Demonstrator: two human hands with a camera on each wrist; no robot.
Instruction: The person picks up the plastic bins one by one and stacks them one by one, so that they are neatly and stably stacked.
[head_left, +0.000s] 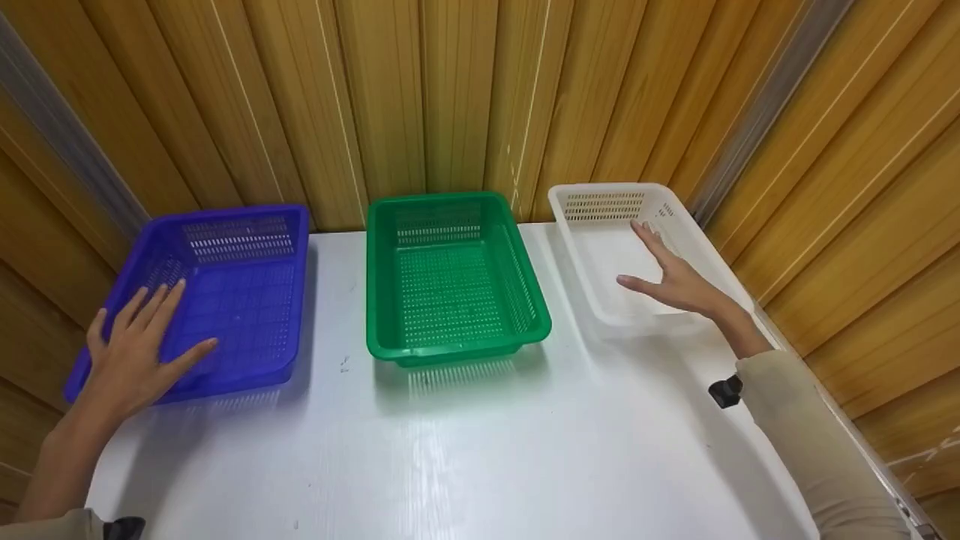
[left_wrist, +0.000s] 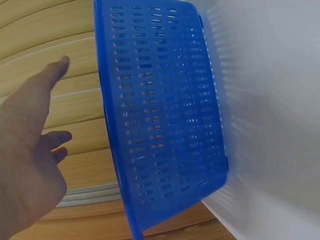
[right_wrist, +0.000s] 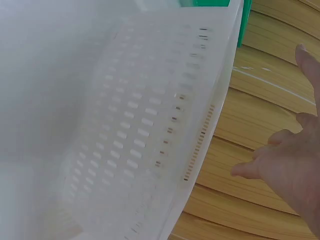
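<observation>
bright, even | glare on table (head_left: 465,450) | wrist views soft, washed-out

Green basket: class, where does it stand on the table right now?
In the head view the green basket stands mid-table against the wooden wall, between the blue basket on the left and the white basket on the right.

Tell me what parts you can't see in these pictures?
- Blue basket: near left corner, head view, hidden by the left hand.
- White basket: near right rim, head view, hidden by the right hand.
- Green basket: right wrist view, only a sliver shows behind the white basket.
- Whether either hand touches its basket: unclear in every view.
</observation>
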